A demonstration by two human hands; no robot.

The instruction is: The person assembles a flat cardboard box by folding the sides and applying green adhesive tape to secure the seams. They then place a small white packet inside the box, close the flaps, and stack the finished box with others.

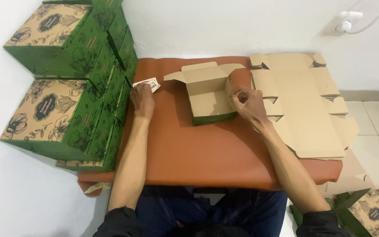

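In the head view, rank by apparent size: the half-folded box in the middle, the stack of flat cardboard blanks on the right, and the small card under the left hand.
Largest to smallest as they look:
1. Stack of flat cardboard blanks
2. Half-folded box, right hand at its side wall
3. Small card, left hand on it, partly hidden

All lie on the same table, so nearness hardly matters.

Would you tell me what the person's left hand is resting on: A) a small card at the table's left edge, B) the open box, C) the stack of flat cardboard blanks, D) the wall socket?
A: the left hand lies on the small card beside the green boxes, while the right hand grips the open box.
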